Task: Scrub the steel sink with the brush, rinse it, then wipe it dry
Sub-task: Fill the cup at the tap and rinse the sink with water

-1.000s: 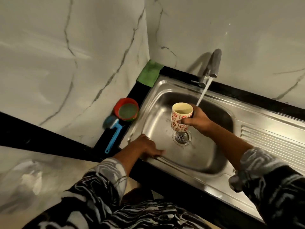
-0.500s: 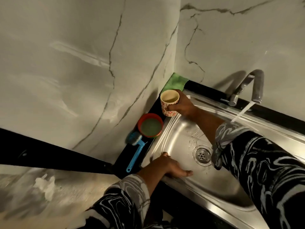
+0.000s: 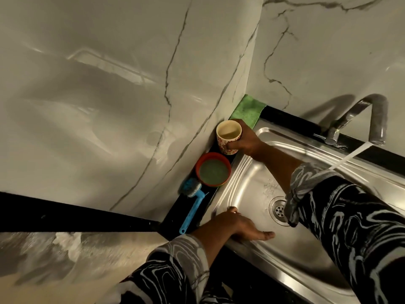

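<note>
The steel sink (image 3: 247, 185) fills the lower right, its drain (image 3: 278, 208) partly behind my right sleeve. My right hand (image 3: 244, 142) grips a floral cup (image 3: 228, 137) holding some liquid, on the black ledge at the sink's far left corner. My left hand (image 3: 240, 227) rests flat on the sink's near rim, fingers straight. A blue brush (image 3: 194, 199) lies on the black ledge left of the sink. A green cloth (image 3: 249, 110) lies in the back corner. The tap (image 3: 370, 119) runs, its stream falling onto my right sleeve.
A red bowl (image 3: 213, 170) of greenish liquid stands on the ledge between the cup and the brush. Marble walls close in the corner at left and back. A black counter edge (image 3: 76, 220) runs along the left.
My right hand carried the cup from under the tap, over the basin, to the ledge beside the red bowl. The left hand stayed on the rim. The view shifted left.
</note>
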